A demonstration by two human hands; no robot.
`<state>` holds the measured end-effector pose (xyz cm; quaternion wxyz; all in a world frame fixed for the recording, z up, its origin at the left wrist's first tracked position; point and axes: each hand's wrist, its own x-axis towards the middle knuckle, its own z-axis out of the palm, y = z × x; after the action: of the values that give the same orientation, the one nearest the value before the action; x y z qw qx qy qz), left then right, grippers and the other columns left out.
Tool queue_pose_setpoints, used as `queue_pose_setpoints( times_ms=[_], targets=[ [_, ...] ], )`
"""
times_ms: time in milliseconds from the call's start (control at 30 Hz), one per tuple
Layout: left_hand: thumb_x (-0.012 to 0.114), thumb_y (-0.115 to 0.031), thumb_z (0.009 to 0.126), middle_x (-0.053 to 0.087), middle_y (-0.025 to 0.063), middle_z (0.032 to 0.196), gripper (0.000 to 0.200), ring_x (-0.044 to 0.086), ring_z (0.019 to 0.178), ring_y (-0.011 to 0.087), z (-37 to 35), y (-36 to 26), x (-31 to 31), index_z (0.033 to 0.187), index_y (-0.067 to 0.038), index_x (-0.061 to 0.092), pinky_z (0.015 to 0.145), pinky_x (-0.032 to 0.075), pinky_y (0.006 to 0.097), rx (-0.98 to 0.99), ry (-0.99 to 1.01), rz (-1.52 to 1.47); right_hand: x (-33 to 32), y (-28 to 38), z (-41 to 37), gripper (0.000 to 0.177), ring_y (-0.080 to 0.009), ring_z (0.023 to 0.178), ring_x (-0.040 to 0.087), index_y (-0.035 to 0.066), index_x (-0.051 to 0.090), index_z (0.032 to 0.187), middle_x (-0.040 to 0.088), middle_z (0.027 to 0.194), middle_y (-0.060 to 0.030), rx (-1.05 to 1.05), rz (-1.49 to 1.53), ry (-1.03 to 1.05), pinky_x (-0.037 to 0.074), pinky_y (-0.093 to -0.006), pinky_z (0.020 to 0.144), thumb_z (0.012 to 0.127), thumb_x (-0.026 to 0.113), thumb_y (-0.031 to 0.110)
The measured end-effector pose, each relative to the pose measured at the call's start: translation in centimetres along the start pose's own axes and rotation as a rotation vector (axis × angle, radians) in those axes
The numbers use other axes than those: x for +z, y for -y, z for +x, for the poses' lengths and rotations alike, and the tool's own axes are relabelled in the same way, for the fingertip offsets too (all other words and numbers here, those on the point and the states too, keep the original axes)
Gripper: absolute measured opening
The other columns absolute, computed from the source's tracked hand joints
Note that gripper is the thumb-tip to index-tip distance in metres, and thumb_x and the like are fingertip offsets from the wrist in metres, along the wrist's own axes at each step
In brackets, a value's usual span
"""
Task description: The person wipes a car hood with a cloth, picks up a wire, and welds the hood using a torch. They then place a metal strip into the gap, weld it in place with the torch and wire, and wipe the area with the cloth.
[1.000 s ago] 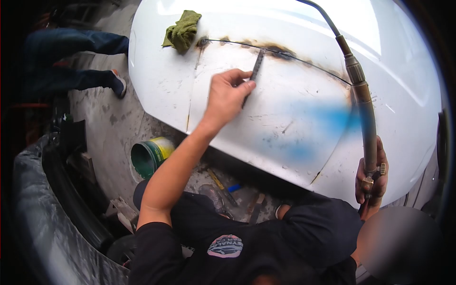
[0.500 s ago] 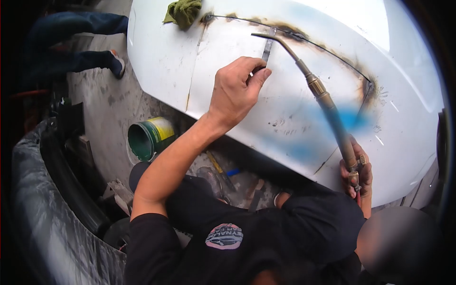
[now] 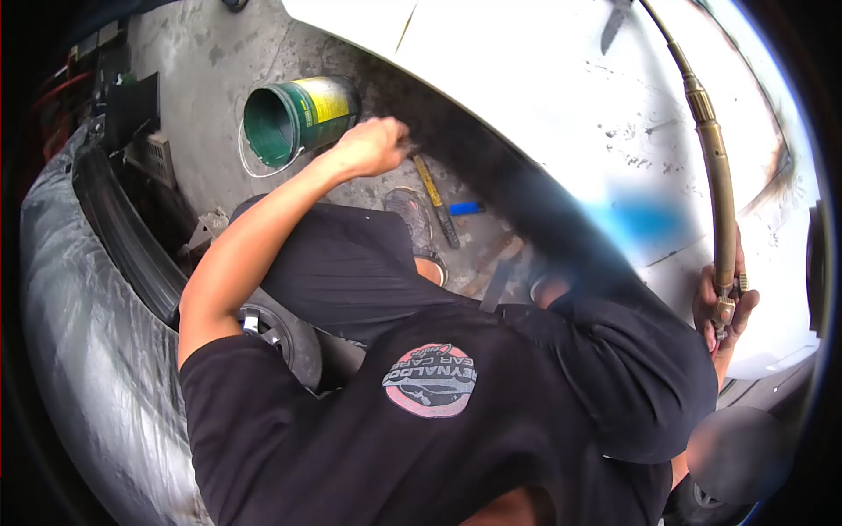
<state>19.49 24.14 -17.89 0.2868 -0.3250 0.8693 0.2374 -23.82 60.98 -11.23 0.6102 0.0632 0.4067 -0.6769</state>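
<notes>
My left hand [image 3: 375, 147] is closed above the floor, beside a tipped green bucket [image 3: 303, 110]. Something dark and blurred shows at its fingertips; I cannot make out what it is. At the right, my right hand [image 3: 707, 302] grips the valve end of a brass-coloured welding torch [image 3: 719, 180]. The torch's thin neck reaches up over a white vehicle panel [image 3: 544, 96], and its tip is cut off by the top of the view. A dark metal strip [image 3: 617, 24] is on the panel near the neck. No flame is visible.
Below my left hand, a yellow-handled tool [image 3: 432, 193] and a blue object [image 3: 467, 209] lie on the floor near my shoe [image 3: 409, 219]. A flat bar [image 3: 503, 276] stands by my legs. Plastic-covered bodywork [image 3: 70, 298] curves along the left. A dark wheel [image 3: 294, 337] is beside my left leg.
My left hand has left the metal strip on the panel and swung down toward the floor. My view has shifted lower, putting the panel and torch farther up and right.
</notes>
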Motion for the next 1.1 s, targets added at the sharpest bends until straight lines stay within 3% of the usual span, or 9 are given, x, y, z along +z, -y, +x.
queue_pose_setpoints(
  times_ms=[133, 233, 300, 367, 433, 567, 800, 900, 1100],
  targets=[
    [0.068, -0.016, 0.079, 0.068, 0.0221, 0.083, 0.019, 0.067, 0.085, 0.0422, 1.4, 2.3, 4.1, 0.087, 0.001, 0.068, 0.082, 0.053, 0.0549, 0.040, -0.323, 0.241, -0.6, -0.2, -0.7, 0.108, -0.0068, 0.029, 0.041, 0.000, 0.020, 0.158, 0.054, 0.064, -0.0091, -0.017, 0.003, -0.038, 0.039, -0.0177, 0.025, 0.083, 0.079, 0.052],
    [0.064, -0.016, 0.077, 0.071, 0.0237, 0.096, 0.029, 0.070, 0.088, 0.0378, 5.9, 0.5, 5.1, 0.102, -0.004, 0.070, 0.083, 0.056, 0.0461, 0.027, 0.216, 0.474, 0.7, -0.6, -0.9, 0.108, -0.0055, 0.030, 0.040, 0.002, 0.021, 0.158, 0.055, 0.066, -0.0078, -0.047, -0.034, -0.111, 0.038, -0.0167, 0.026, 0.083, 0.078, 0.054],
    [0.061, -0.014, 0.079, 0.072, 0.0203, 0.093, 0.021, 0.071, 0.087, 0.0365, 7.1, 3.5, 10.8, 0.092, -0.004, 0.073, 0.081, 0.056, 0.0463, 0.155, -0.288, 0.383, 1.2, -0.3, -1.0, 0.107, -0.0039, 0.031, 0.038, 0.003, 0.024, 0.158, 0.056, 0.070, -0.0067, -0.024, -0.070, -0.127, 0.037, -0.0156, 0.027, 0.081, 0.077, 0.057],
    [0.062, -0.012, 0.077, 0.072, 0.0203, 0.089, 0.016, 0.070, 0.079, 0.0355, 8.5, 7.1, 14.4, 0.086, -0.005, 0.073, 0.072, 0.056, 0.0485, 0.278, -0.287, 0.234, 1.8, -0.3, -0.9, 0.107, -0.0055, 0.030, 0.039, 0.003, 0.024, 0.157, 0.056, 0.070, -0.0066, -0.016, -0.076, -0.130, 0.036, -0.0172, 0.026, 0.082, 0.078, 0.057],
    [0.064, -0.016, 0.075, 0.069, 0.0195, 0.076, 0.011, 0.067, 0.072, 0.0376, 6.7, 4.5, 9.0, 0.076, -0.006, 0.069, 0.068, 0.052, 0.0514, 0.204, 0.111, 0.314, 1.5, 0.0, -0.9, 0.107, -0.0091, 0.029, 0.042, 0.003, 0.025, 0.157, 0.057, 0.067, -0.0076, 0.023, -0.092, -0.097, 0.036, -0.0208, 0.024, 0.081, 0.077, 0.058],
    [0.062, -0.008, 0.089, 0.061, 0.0248, 0.078, 0.013, 0.062, 0.080, 0.0470, 0.0, -1.6, -4.8, 0.081, 0.001, 0.057, 0.068, 0.048, 0.0523, 0.343, -0.110, -0.167, 2.3, 0.4, -0.6, 0.107, -0.0087, 0.029, 0.041, 0.001, 0.029, 0.156, 0.058, 0.065, -0.0098, 0.056, -0.167, -0.067, 0.036, -0.0206, 0.024, 0.082, 0.073, 0.065],
    [0.064, -0.005, 0.091, 0.066, 0.0159, 0.077, 0.011, 0.066, 0.067, 0.0279, -7.9, -12.3, -20.1, 0.096, 0.003, 0.069, 0.063, 0.050, 0.0363, 0.247, -0.211, -0.366, 2.9, 1.1, 0.0, 0.109, -0.0086, 0.029, 0.039, -0.004, 0.033, 0.153, 0.057, 0.063, -0.0112, 0.055, -0.219, -0.004, 0.036, -0.0210, 0.025, 0.081, 0.071, 0.069],
    [0.058, -0.005, 0.094, 0.064, 0.0093, 0.072, 0.012, 0.062, 0.062, 0.0174, -6.9, -13.2, -20.6, 0.091, 0.004, 0.066, 0.060, 0.048, 0.0303, 0.270, -0.260, -0.452, 2.7, 1.1, -0.1, 0.111, -0.0091, 0.030, 0.041, -0.004, 0.033, 0.153, 0.058, 0.064, -0.0114, 0.058, -0.219, 0.021, 0.036, -0.0214, 0.026, 0.080, 0.071, 0.070],
    [0.049, -0.017, 0.103, 0.065, 0.0176, 0.105, 0.018, 0.066, 0.098, 0.0271, 1.1, -20.5, -17.4, 0.099, -0.001, 0.056, 0.066, 0.060, 0.0331, 0.289, -0.215, -1.738, 2.3, 1.1, -0.1, 0.111, -0.0106, 0.032, 0.047, -0.004, 0.030, 0.154, 0.059, 0.066, -0.0124, 0.054, -0.169, 0.053, 0.040, -0.0219, 0.026, 0.081, 0.072, 0.068]
  ],
)
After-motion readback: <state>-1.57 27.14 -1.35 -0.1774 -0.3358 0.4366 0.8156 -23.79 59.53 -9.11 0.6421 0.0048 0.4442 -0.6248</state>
